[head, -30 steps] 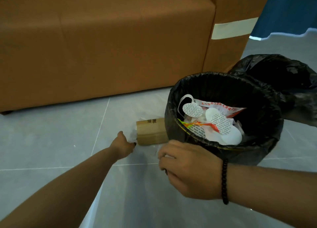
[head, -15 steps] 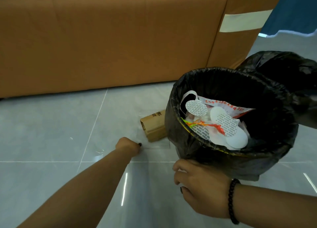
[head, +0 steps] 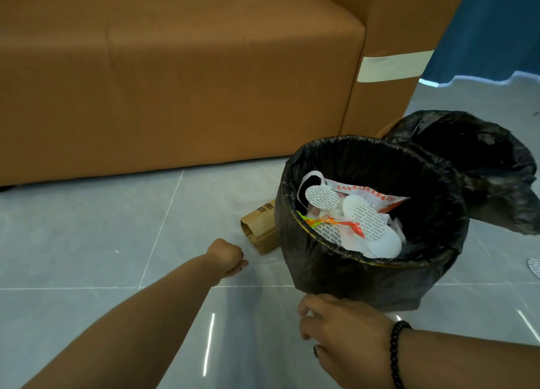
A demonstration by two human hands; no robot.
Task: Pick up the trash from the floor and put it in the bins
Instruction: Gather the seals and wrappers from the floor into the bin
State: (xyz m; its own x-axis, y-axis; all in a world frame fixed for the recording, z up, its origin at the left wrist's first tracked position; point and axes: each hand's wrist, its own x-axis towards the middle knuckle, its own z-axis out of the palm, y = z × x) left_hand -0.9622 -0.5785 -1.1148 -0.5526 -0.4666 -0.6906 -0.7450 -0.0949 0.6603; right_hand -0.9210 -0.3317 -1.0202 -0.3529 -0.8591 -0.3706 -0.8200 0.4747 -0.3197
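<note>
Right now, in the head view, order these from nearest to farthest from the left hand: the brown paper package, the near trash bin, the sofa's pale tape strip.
From the left hand:
1. Brown paper package, just beyond it on the floor.
2. Near trash bin, to its right.
3. Pale tape strip, far up-right on the sofa.

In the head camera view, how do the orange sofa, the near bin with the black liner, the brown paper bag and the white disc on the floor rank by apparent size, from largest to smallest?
1. Orange sofa
2. Near bin
3. Brown paper bag, partly hidden behind the bin
4. White disc, cut by the picture edge, so its full size is unsure
</note>
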